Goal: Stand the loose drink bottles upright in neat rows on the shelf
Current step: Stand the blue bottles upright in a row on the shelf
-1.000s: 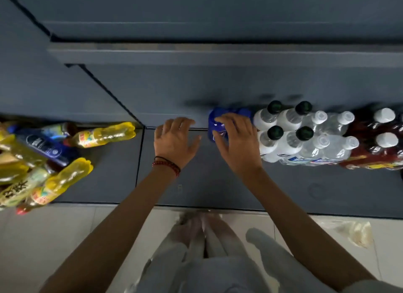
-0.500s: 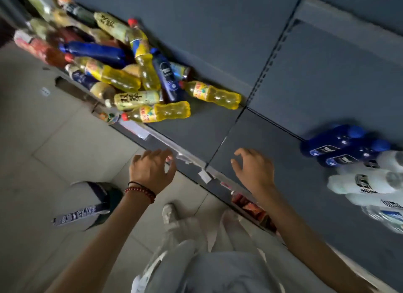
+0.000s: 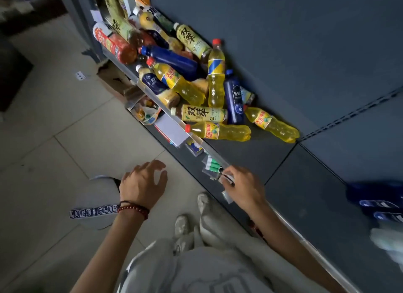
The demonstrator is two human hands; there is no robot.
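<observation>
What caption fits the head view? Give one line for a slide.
Both empty hands, left hand and right hand, hover before a heap of loose bottles lying on the shelf.

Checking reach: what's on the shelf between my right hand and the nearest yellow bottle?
Head view: only bare shelf separates right hand from yellow bottle.

Shelf (image 3: 257, 155): bare dark deck from centre frame down toward lower right, free of objects. Upper centre blocked by heap of lying bottles (image 3: 196, 78), stacked on one another and reaching from shelf front edge to back panel (image 3: 294, 41). Nearest obstacles at heap's lower edge: yellow bottle (image 3: 220, 130) lying along front edge; second yellow bottle (image 3: 272, 123) close to back panel. Gap between these two is open deck. Far right edge: upright blue bottles (image 3: 379, 203), blurred. Floor (image 3: 54, 140) at left open.
</observation>
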